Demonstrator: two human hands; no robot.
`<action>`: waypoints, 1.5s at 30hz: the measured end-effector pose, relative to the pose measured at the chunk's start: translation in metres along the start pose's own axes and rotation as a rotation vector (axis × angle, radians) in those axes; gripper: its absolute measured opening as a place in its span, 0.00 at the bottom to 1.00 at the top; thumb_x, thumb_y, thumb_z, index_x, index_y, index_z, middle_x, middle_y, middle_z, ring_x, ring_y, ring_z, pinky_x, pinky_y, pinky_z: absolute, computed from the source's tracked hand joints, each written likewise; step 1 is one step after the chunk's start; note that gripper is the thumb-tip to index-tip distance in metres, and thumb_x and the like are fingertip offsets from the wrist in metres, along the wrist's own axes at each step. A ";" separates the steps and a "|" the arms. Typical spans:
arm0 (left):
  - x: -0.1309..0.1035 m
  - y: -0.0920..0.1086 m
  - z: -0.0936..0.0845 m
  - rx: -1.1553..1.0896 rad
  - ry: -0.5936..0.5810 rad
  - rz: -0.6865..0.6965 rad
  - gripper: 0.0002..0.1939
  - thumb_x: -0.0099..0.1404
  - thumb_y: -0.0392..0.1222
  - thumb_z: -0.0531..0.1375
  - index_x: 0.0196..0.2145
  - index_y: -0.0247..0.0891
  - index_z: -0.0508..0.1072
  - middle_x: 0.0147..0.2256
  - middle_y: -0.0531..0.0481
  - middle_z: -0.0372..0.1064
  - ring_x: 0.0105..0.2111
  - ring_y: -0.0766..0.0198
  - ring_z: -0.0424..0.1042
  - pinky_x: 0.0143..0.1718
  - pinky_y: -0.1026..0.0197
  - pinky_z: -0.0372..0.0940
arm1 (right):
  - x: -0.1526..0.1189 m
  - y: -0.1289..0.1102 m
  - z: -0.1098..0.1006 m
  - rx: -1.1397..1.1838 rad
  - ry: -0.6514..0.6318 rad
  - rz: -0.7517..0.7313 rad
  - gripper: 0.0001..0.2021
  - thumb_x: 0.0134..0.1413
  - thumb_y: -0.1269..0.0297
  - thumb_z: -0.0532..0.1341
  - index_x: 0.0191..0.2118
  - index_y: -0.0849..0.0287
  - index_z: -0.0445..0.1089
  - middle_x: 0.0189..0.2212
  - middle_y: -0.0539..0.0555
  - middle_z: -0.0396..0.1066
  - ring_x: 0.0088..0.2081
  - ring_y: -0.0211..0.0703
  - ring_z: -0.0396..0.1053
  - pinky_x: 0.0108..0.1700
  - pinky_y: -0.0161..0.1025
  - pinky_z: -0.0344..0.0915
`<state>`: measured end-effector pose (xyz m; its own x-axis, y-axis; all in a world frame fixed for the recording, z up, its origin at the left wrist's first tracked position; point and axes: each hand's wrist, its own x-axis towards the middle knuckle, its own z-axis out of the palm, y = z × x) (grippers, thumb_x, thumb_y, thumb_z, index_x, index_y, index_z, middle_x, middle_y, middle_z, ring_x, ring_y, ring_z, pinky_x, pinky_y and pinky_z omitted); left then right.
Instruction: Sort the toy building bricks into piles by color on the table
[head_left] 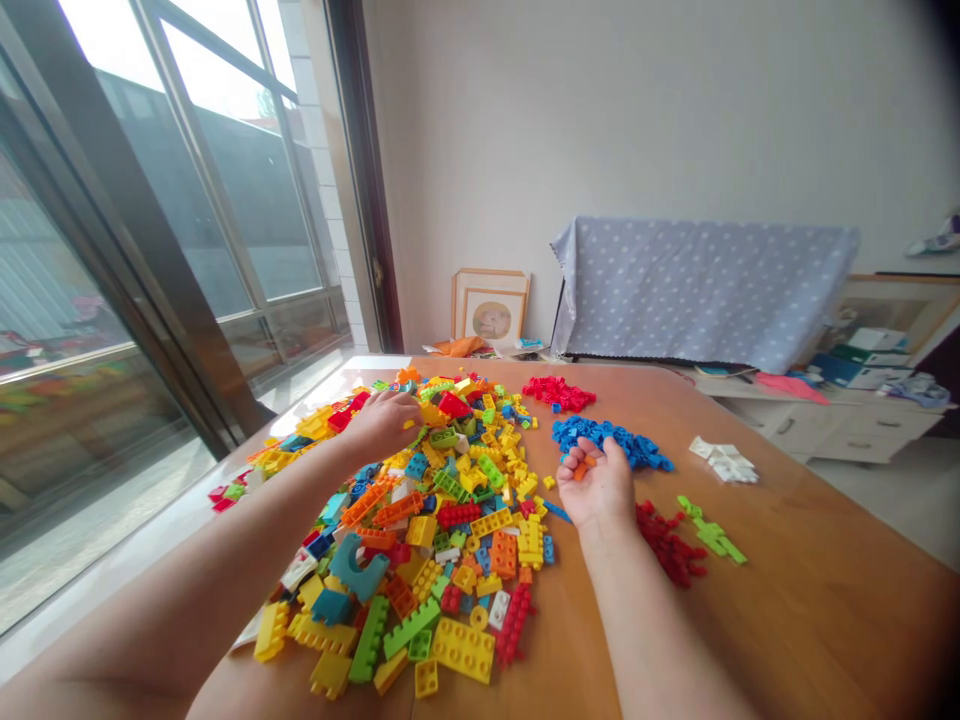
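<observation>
A large mixed pile of plastic toy building bricks (450, 485) in yellow, green, orange, red and blue covers the left and middle of the table. My left hand (384, 418) rests over the far part of this pile, palm down, beside yellow and red bricks; its fingertips are hidden among them. My right hand (602, 488) is palm up at the pile's right side, fingers curled around small orange bricks (584, 467). Just behind it lies a heap of blue bricks (626, 443).
Sorted heaps lie on the wooden table (810, 570): bright red bricks (559, 393), white bricks (724, 460), dark red bricks (670, 543) and light green bricks (712, 530). A window (225, 200) stands left. Behind the table are a cloth-covered screen shape (705, 290) and framed pictures (491, 310).
</observation>
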<state>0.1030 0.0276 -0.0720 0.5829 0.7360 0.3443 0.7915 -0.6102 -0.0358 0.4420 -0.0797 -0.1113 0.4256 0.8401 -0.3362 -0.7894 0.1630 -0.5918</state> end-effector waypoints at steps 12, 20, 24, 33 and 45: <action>0.056 0.095 0.021 -0.148 -0.086 0.251 0.19 0.69 0.41 0.53 0.54 0.47 0.76 0.51 0.48 0.75 0.51 0.54 0.71 0.54 0.53 0.62 | -0.003 0.004 0.003 0.008 0.000 0.009 0.14 0.64 0.53 0.55 0.36 0.59 0.67 0.23 0.47 0.65 0.21 0.34 0.61 0.20 0.30 0.57; 0.058 0.090 0.037 -0.089 -0.260 0.242 0.13 0.66 0.43 0.55 0.36 0.43 0.80 0.40 0.47 0.77 0.43 0.56 0.72 0.49 0.55 0.62 | -0.001 0.003 0.004 0.028 0.009 0.021 0.14 0.63 0.53 0.56 0.35 0.59 0.68 0.22 0.47 0.65 0.21 0.34 0.61 0.20 0.30 0.57; 0.055 0.067 0.022 -0.038 -0.292 0.157 0.10 0.62 0.43 0.57 0.32 0.45 0.80 0.36 0.49 0.76 0.42 0.56 0.70 0.49 0.55 0.61 | -0.002 0.005 0.005 0.031 0.004 0.043 0.14 0.63 0.53 0.56 0.35 0.59 0.68 0.22 0.46 0.65 0.20 0.33 0.61 0.20 0.29 0.56; 0.076 0.099 0.021 0.037 -0.239 0.055 0.10 0.63 0.43 0.57 0.34 0.44 0.79 0.39 0.44 0.76 0.45 0.50 0.69 0.50 0.49 0.61 | -0.004 0.008 0.004 0.015 -0.074 0.074 0.17 0.66 0.48 0.54 0.37 0.57 0.67 0.28 0.50 0.70 0.26 0.37 0.71 0.23 0.31 0.66; 0.102 0.131 0.053 0.098 -0.308 -0.049 0.08 0.56 0.44 0.63 0.30 0.38 0.80 0.41 0.36 0.75 0.48 0.41 0.68 0.52 0.42 0.60 | -0.010 0.015 0.007 0.147 -0.165 0.217 0.22 0.65 0.44 0.56 0.47 0.61 0.68 0.46 0.64 0.73 0.48 0.49 0.76 0.40 0.41 0.79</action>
<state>0.2759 0.0384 -0.0917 0.5602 0.8270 0.0487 0.8251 -0.5518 -0.1213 0.4231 -0.0817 -0.1112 0.1720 0.9341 -0.3130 -0.9148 0.0335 -0.4026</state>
